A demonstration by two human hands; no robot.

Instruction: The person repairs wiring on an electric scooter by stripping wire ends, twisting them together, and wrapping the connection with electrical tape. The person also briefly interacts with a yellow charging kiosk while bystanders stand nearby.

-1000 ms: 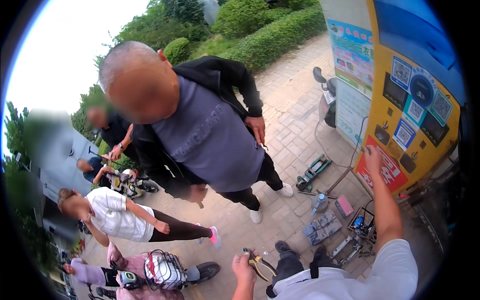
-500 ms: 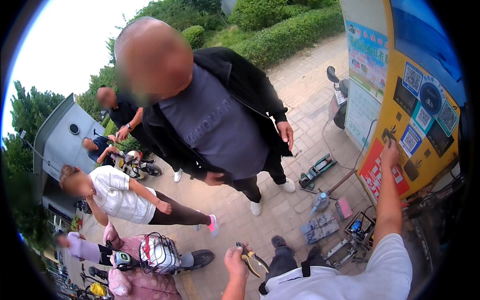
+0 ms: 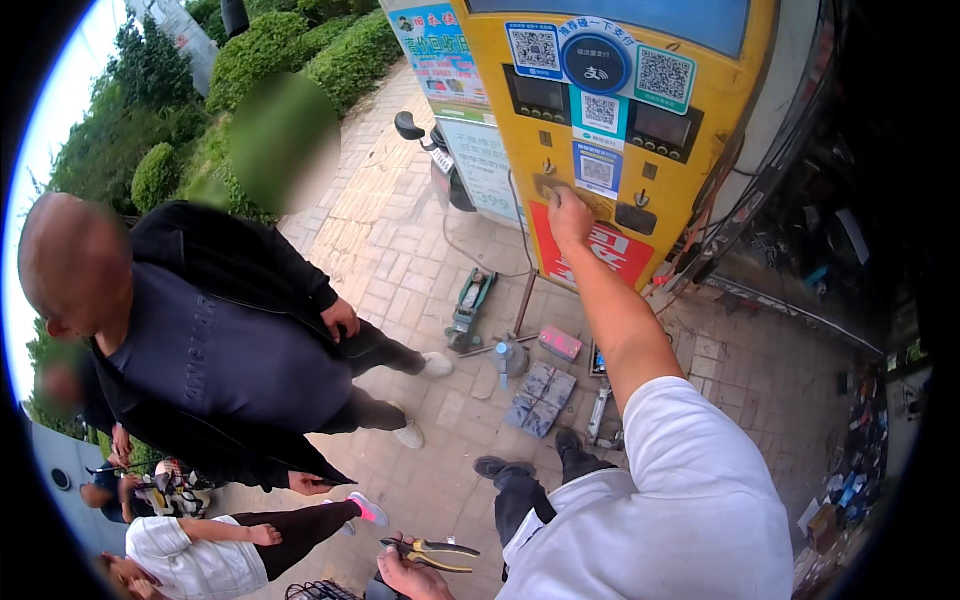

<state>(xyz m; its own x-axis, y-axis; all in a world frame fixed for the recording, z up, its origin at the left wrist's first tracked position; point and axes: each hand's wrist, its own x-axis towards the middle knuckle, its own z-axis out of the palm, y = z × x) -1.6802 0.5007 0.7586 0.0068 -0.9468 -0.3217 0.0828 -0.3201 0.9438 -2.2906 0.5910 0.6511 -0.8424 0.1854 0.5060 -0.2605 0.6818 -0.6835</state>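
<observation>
My left hand (image 3: 408, 577), low in the picture, is closed on a pair of pliers (image 3: 450, 548) near the jaw end, with the yellow and black handles pointing right. My right arm reaches up to a yellow payment machine (image 3: 520, 120). There my right hand (image 3: 572, 220) has its fingers curled against a small metal fitting (image 3: 546, 183) on the machine's front. Whatever those fingers may hold is hidden. Around the fitting are square code stickers, a round blue tap-to-pay sticker (image 3: 597, 62), two small screens and a dark coin-return recess (image 3: 636, 219).
A person in a black jacket (image 3: 215, 350) stands at left, another in a white shirt (image 3: 190, 555) below. On the paving lie a green floor jack (image 3: 470, 310), a blue-capped jug (image 3: 509, 362), a pink box (image 3: 560, 343) and a grey wrapped block (image 3: 541, 398). Cables hang beside the machine.
My view has swung right, bringing the machine toward the middle. My right hand remains at the machine's front. The pliers are still in my left hand, their handles now turned more sideways.
</observation>
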